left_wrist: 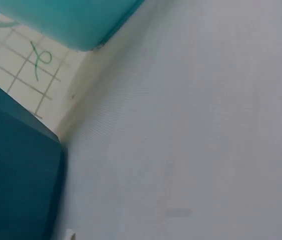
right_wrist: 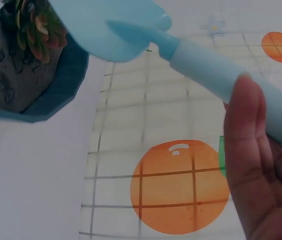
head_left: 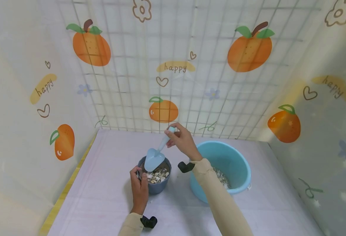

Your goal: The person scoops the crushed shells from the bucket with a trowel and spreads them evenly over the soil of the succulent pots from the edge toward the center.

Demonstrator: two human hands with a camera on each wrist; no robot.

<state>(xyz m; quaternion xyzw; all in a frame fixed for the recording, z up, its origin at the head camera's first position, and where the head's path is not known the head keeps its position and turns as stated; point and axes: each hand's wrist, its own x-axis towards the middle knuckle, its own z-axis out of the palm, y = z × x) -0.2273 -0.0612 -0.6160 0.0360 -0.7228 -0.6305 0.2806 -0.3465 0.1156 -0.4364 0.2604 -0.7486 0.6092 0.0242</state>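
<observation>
A dark blue pot [head_left: 157, 188] stands on the white cloth, holding dark soil [right_wrist: 18, 90], pale stone chips [head_left: 158, 176] and a small red-green succulent [right_wrist: 36, 32]. My left hand [head_left: 139, 191] grips the pot's left side at the rim; in the left wrist view only the pot's wall [left_wrist: 13, 170] shows, and the hand is out of sight. Above the pot, my right hand [head_left: 184, 141] holds a light blue trowel [head_left: 154, 160] by its handle [right_wrist: 220, 72]. The trowel's blade tilts down over the soil and hides part of the pot's opening.
Right of the pot, a light blue tub [head_left: 234, 160] holds more stone chips [head_left: 221, 178], and my right forearm crosses in front of it. A wire grid behind a fruit-printed curtain [head_left: 125, 85] closes off the back, with curtain at both sides too.
</observation>
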